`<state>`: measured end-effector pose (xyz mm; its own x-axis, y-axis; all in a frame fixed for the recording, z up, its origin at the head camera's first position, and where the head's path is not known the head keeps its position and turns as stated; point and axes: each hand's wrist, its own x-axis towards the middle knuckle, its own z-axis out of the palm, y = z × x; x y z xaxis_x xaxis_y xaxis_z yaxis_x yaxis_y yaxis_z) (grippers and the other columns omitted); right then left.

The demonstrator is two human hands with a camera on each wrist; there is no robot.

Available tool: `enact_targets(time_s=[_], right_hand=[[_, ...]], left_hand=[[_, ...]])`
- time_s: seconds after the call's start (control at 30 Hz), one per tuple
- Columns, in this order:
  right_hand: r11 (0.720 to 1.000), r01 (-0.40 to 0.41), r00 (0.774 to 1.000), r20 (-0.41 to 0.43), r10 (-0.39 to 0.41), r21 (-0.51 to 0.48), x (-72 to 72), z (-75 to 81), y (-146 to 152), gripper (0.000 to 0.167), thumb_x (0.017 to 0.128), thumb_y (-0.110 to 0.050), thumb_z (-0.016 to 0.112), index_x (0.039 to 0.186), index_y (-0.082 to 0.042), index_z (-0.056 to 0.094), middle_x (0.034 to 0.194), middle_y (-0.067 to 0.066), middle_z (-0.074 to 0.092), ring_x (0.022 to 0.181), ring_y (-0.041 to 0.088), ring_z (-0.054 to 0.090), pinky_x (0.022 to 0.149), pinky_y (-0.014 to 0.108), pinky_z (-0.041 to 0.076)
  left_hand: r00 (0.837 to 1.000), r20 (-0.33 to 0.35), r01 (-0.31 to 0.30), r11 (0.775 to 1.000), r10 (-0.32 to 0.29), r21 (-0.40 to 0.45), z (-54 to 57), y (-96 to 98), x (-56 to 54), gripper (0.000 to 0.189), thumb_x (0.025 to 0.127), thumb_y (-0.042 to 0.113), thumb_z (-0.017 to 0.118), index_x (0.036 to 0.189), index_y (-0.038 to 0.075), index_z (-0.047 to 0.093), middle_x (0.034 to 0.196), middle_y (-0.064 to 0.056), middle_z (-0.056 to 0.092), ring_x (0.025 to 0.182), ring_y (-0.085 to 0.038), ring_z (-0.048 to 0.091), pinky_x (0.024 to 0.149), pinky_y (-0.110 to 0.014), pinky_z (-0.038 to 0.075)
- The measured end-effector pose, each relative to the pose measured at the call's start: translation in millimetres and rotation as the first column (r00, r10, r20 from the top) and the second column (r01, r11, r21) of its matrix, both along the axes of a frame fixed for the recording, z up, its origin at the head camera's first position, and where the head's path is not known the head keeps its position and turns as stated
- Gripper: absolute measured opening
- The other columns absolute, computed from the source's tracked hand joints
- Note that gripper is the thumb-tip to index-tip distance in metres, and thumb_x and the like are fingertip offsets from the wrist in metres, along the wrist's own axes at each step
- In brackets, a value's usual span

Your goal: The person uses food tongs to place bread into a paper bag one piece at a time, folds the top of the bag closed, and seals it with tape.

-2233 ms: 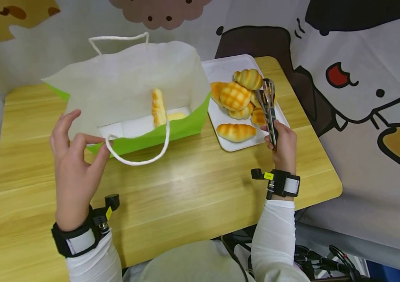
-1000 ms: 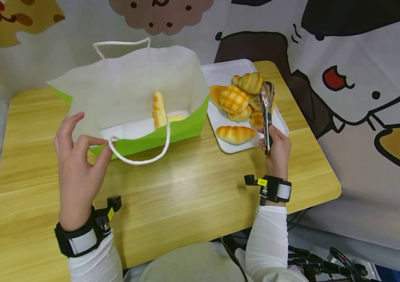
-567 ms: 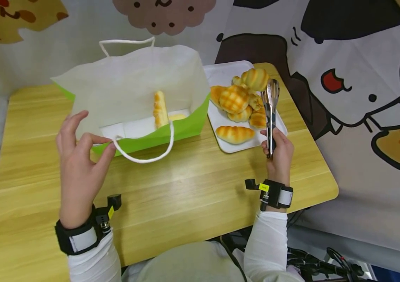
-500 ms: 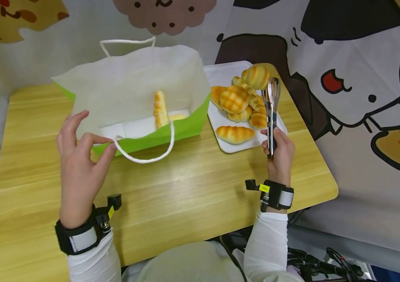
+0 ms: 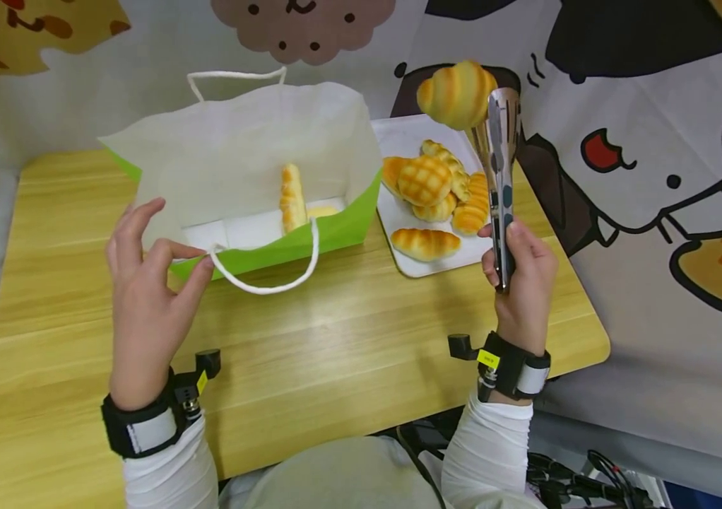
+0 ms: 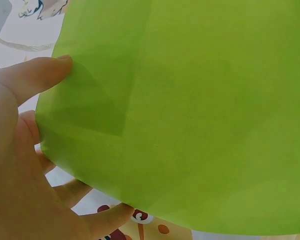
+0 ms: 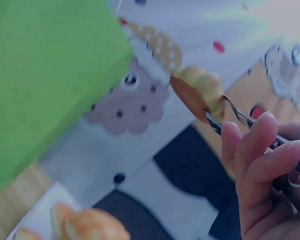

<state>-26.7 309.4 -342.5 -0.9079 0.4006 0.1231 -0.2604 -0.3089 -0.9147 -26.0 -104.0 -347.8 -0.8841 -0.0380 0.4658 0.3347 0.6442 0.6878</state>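
My right hand (image 5: 523,283) grips metal tongs (image 5: 502,177), whose tips pinch a ridged, croissant-like bread roll (image 5: 456,94) in the air above the tray. In the right wrist view the same roll (image 7: 199,91) sits between the tong ends. My left hand (image 5: 154,297) pinches the near left rim of a green paper bag (image 5: 348,219) with thumb and forefinger, beside its white rope handle (image 5: 272,288). The bag gapes toward me, white inside. Within it stands a long bread stick (image 5: 291,198), and a pale yellow piece (image 5: 323,211) is partly hidden by the near wall.
A white tray (image 5: 408,265) right of the bag carries several breads, among them a checked bun (image 5: 424,180) and a spindle-shaped roll (image 5: 424,244) lying apart at the front. All stand on a wooden table (image 5: 335,353) against a cartoon-printed cloth (image 5: 641,247).
The tongs closed on the ridged roll, and my right hand lifted it off the pile, up and clear of the tray. My left hand keeps its pinch on the bag rim.
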Motion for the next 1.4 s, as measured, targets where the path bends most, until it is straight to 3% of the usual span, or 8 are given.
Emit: enact_targets(time_s=[0.23, 0.53, 0.77, 0.93, 1.13, 1.27, 1.4], right_hand=[[0.991, -0.129, 0.99, -0.049, 0.131, 0.04, 12.4, 25.8, -24, 0.037, 0.098, -0.009, 0.062, 0.125, 0.016, 0.058, 0.083, 0.019, 0.07, 0.04, 0.017, 0.048, 0.035, 0.019, 0.036], [0.972, -0.175, 0.985, 0.025, 0.173, 0.158, 11.6, 32.2, -45, 0.036, 0.098, -0.013, 0.062, 0.128, 0.008, 0.062, 0.085, 0.014, 0.072, 0.043, 0.015, 0.052, 0.037, 0.018, 0.04], [0.933, -0.236, 0.97, 0.128, 0.208, 0.27, 10.0, 34.4, -54, 0.037, 0.098, -0.018, 0.065, 0.129, 0.001, 0.064, 0.087, 0.011, 0.072, 0.046, 0.014, 0.054, 0.038, 0.019, 0.041], [0.855, -0.3, 0.949, 0.227, 0.221, 0.422, 7.3, 39.2, -63, 0.038, 0.099, -0.025, 0.063, 0.133, -0.009, 0.065, 0.092, 0.008, 0.072, 0.049, 0.015, 0.055, 0.039, 0.021, 0.039], [0.713, -0.344, 0.932, 0.314, 0.18, 0.611, 2.6, 41.1, -77, 0.036, 0.1, -0.029, 0.061, 0.135, -0.02, 0.064, 0.094, 0.005, 0.073, 0.053, 0.019, 0.056, 0.042, 0.023, 0.042], [0.632, -0.34, 0.936, 0.316, 0.155, 0.696, 0.5, 39.7, -84, 0.036, 0.1, -0.028, 0.062, 0.135, -0.022, 0.064, 0.093, 0.006, 0.074, 0.052, 0.018, 0.056, 0.04, 0.024, 0.041], [0.584, -0.294, 0.954, 0.273, 0.127, 0.757, -0.8, 40.8, -89, 0.035, 0.099, -0.029, 0.062, 0.134, -0.021, 0.065, 0.092, 0.008, 0.075, 0.051, 0.015, 0.056, 0.038, 0.023, 0.039]], left_hand=[[1.0, -0.005, 0.001, 1.0, -0.001, 0.0, -0.4, -0.5, 0.6, 0.014, 0.086, 0.002, 0.074, 0.087, -0.007, 0.064, 0.154, -0.014, 0.041, 0.151, -0.032, 0.021, 0.123, -0.053, 0.018], [0.999, -0.029, 0.014, 1.0, -0.014, 0.004, -3.1, -0.7, -0.3, 0.014, 0.085, 0.002, 0.075, 0.087, -0.005, 0.064, 0.153, -0.014, 0.042, 0.15, -0.034, 0.022, 0.123, -0.054, 0.018], [0.999, -0.036, 0.029, 1.0, -0.029, -0.003, -4.4, -0.9, 1.4, 0.013, 0.085, 0.002, 0.076, 0.087, -0.005, 0.065, 0.153, -0.015, 0.042, 0.15, -0.036, 0.023, 0.122, -0.056, 0.018], [0.998, -0.043, 0.036, 0.999, -0.036, -0.013, -4.3, -2.7, 2.3, 0.013, 0.083, 0.0, 0.076, 0.087, -0.004, 0.064, 0.153, -0.015, 0.042, 0.151, -0.036, 0.022, 0.123, -0.055, 0.017], [0.996, -0.069, 0.061, 0.998, -0.063, -0.026, -5.6, -5.0, 2.3, 0.014, 0.081, 0.0, 0.077, 0.084, -0.004, 0.064, 0.152, -0.016, 0.043, 0.15, -0.037, 0.023, 0.123, -0.056, 0.017], [0.993, -0.084, 0.076, 0.996, -0.079, -0.045, -6.6, -6.0, 2.2, 0.014, 0.082, 0.001, 0.076, 0.085, -0.004, 0.063, 0.152, -0.017, 0.042, 0.15, -0.038, 0.023, 0.123, -0.055, 0.017], [0.993, -0.088, 0.076, 0.995, -0.082, -0.065, -7.6, -7.5, 1.8, 0.014, 0.084, 0.002, 0.075, 0.085, -0.005, 0.063, 0.153, -0.018, 0.041, 0.151, -0.036, 0.022, 0.124, -0.054, 0.016]])
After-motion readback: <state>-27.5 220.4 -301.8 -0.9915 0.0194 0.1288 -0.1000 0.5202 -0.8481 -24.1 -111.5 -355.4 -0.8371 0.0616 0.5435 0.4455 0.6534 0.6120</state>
